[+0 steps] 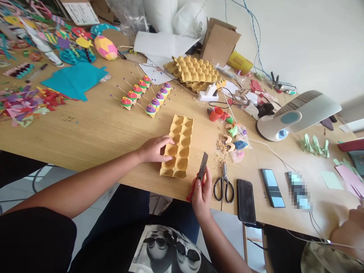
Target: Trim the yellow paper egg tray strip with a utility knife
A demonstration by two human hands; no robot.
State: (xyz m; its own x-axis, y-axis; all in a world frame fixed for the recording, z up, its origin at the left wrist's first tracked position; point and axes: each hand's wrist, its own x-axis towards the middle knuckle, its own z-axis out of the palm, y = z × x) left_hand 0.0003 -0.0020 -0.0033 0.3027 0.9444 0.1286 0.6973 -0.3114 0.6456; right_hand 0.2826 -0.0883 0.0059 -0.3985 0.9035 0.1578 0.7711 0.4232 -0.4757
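Observation:
My left hand (155, 149) grips the left side of a yellow egg carton piece (182, 153), its finger and thumb reaching over the edge into the cups. The carton lies on the table with its two rows of hollows facing up. In my right hand (202, 193) is a red utility knife (203, 168), held upright with its blade extended, just right of the carton and apart from it. Black-handled scissors (224, 185) lie to the right of that hand. Beyond the carton stand two painted carton strips, one red and green (136, 91), one purple and yellow (158, 99), with pins stuck in them.
Phones (246, 201) lie along the front edge, right of the scissors. A white desk lamp (292, 113) stands at the right, near modelling clay (232, 131). Stacked egg trays (196, 70) sit at the back; paper scraps (25, 104) cover the left. Another person's hand (348, 227) is at far right.

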